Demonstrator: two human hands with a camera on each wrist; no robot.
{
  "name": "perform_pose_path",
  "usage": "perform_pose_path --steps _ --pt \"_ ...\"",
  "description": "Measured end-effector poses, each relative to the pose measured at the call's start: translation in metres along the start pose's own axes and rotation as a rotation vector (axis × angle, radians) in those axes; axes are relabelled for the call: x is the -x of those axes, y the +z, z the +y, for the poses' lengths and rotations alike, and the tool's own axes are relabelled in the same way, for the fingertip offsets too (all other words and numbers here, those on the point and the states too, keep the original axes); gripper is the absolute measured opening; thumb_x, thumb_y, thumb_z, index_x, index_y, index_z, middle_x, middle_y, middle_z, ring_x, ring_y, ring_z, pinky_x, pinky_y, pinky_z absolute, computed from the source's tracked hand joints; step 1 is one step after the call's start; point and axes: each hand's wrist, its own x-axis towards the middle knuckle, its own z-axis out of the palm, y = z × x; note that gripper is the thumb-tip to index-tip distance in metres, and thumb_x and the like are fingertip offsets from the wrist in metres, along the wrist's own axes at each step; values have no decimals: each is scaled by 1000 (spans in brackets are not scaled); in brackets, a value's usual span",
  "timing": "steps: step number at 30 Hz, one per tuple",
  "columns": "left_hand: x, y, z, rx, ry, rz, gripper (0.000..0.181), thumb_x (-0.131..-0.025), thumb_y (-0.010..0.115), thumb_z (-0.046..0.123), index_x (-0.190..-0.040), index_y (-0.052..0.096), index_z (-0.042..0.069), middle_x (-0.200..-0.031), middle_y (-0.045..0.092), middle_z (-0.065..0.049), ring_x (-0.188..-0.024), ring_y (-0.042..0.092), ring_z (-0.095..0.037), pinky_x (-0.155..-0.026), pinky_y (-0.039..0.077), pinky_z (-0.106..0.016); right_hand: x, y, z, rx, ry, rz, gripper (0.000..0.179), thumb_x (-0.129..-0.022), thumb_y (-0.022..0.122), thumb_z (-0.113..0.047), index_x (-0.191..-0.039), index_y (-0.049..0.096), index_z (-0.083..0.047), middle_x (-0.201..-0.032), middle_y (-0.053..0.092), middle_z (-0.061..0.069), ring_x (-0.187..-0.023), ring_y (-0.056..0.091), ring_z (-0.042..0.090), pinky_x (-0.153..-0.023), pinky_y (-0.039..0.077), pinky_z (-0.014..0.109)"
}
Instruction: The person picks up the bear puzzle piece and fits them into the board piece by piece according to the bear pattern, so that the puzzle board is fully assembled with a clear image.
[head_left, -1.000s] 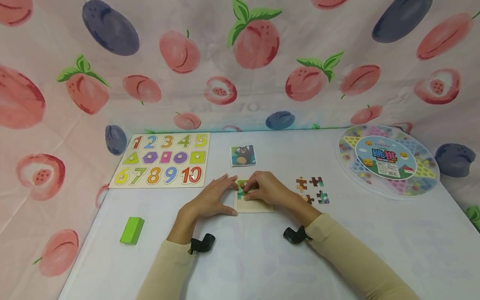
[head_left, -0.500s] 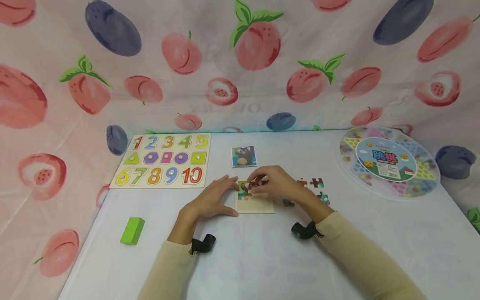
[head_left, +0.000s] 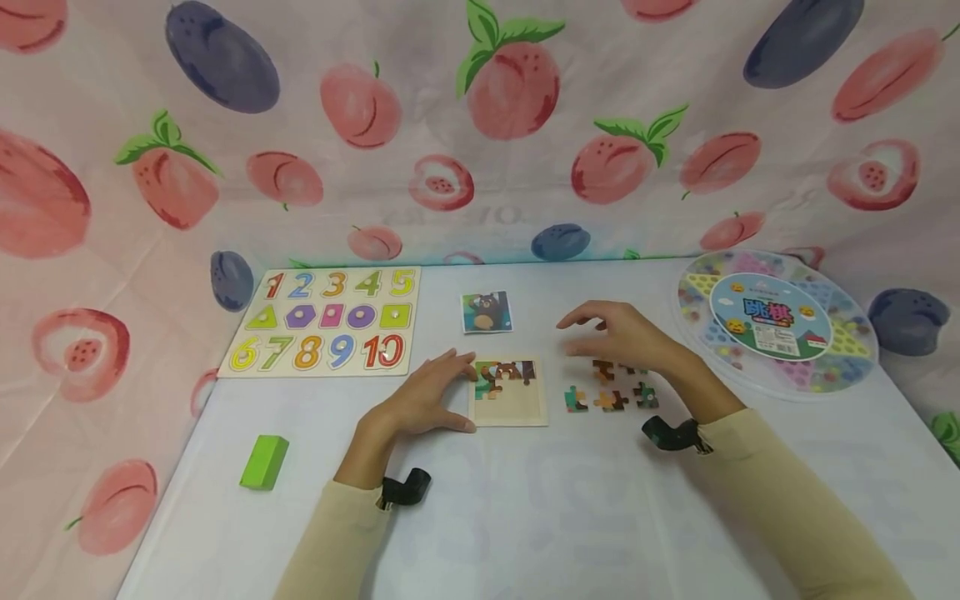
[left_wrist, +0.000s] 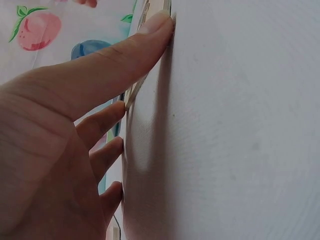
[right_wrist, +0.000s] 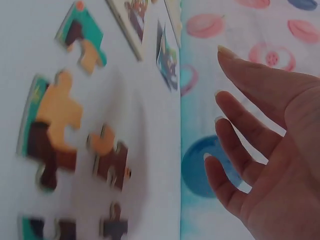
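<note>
A small wooden puzzle board (head_left: 517, 408) lies at mid-table, with jigsaw pieces showing part of a bear along its top and left; its lower right is bare wood. My left hand (head_left: 427, 396) rests against the board's left side, thumb at the lower corner and fingers at the upper one. In the left wrist view the thumb (left_wrist: 110, 75) is stretched out and touches the board's edge. To the right lie several loose jigsaw pieces (head_left: 611, 400), also seen in the right wrist view as brown and green pieces (right_wrist: 55, 115). Over them my right hand (head_left: 618, 337) hovers, fingers spread, holding nothing.
Behind the board lies a bear picture card (head_left: 486, 312). A number-and-shape board (head_left: 322, 321) is at the back left, and a green block (head_left: 264, 462) is in front of it. A round Chinese checkers set (head_left: 776, 321) lies at the back right.
My right hand has let go of a jigsaw piece at the board's top right and moved right, over the loose pieces. My left hand has stayed at the board's left side.
</note>
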Motion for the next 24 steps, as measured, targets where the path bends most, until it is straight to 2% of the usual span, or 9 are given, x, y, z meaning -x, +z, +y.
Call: perform_pose_path --steps 5,10,15,19,24 --pt "0 0 0 0 -1 1 64 -75 91 31 -130 60 17 -167 36 -4 -162 16 -28 -135 11 -50 14 -6 20 9 52 -11 36 -91 77 -21 -125 70 -11 -134 68 13 -130 57 35 -110 45 65" --pt "0 1 -1 -10 -2 2 64 -76 90 32 -130 60 17 -167 36 -3 -162 16 -28 -135 12 -50 25 -4 38 28 108 -29 38 -89 79 -23 -124 71 -13 -136 66 16 -134 54 39 -111 44 66" --pt "0 1 -2 -7 -5 4 64 -75 91 32 -129 60 17 -167 36 -3 -162 16 -29 -134 12 -51 33 3 52 66 93 -19 42 -84 84 -28 -120 73 -12 -132 69 18 -130 56 41 -108 47 64" --pt "0 1 -2 -6 -4 6 63 -75 91 32 -128 60 17 -167 36 -3 -162 16 -29 -134 12 -51 36 7 59 61 57 1 42 -81 87 -27 -117 74 -10 -124 72 15 -121 62 37 -102 52 58" --pt "0 1 -1 -1 -7 7 63 -75 91 32 -128 61 18 -167 36 -2 -162 17 -28 -134 13 -52 37 11 62 61 22 26 40 -78 89 -26 -113 75 -11 -113 75 11 -106 66 29 -86 55 40"
